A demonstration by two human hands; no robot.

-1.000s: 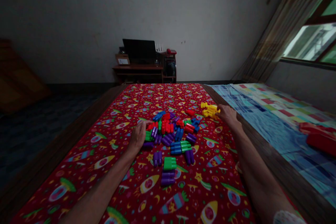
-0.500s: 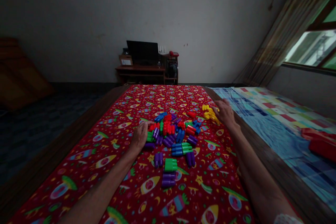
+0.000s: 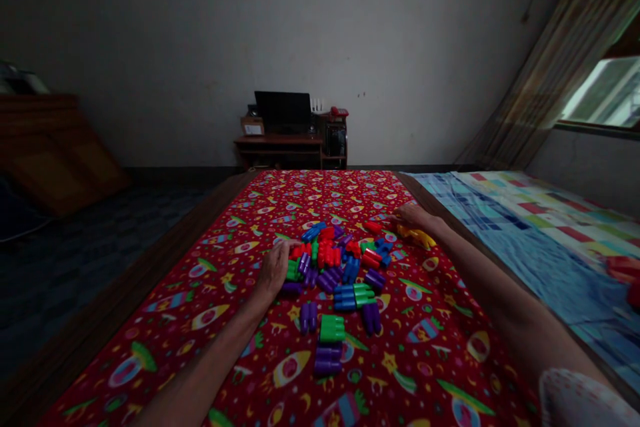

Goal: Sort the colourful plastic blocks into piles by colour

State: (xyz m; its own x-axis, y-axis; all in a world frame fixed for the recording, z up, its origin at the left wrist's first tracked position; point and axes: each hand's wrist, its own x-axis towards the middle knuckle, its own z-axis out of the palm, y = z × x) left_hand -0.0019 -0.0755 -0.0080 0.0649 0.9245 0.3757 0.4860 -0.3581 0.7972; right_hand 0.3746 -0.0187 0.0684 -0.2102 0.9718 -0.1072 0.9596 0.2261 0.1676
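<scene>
A loose pile of plastic building blocks lies on a red patterned cloth [image 3: 210, 347]. My left hand [image 3: 275, 270] rests at the pile's left side with its fingers stretched out, beside red blocks [image 3: 301, 251] and a green block [image 3: 293, 271]. Several yellow blocks [image 3: 416, 235] are grouped at the right, apart from the pile. Over their far side reaches my right hand [image 3: 416, 215], its fingers extended leftward and partly hidden. A single red block [image 3: 373, 227] lies left of those fingers. Nearer me are a green block [image 3: 333, 328] and a purple block [image 3: 329, 359].
Blue blocks [image 3: 345, 298] and more purple blocks [image 3: 371, 318] lie around the pile. A bed with a blue sheet [image 3: 465, 240] adjoins the table's right side. Beyond the table stands a desk [image 3: 280, 141] with a monitor [image 3: 283, 111]. A wooden cabinet [image 3: 55, 147] is at far left.
My right hand has moved left across the far side of the yellow blocks. My left hand stays beside the pile. The whole view has shifted slightly.
</scene>
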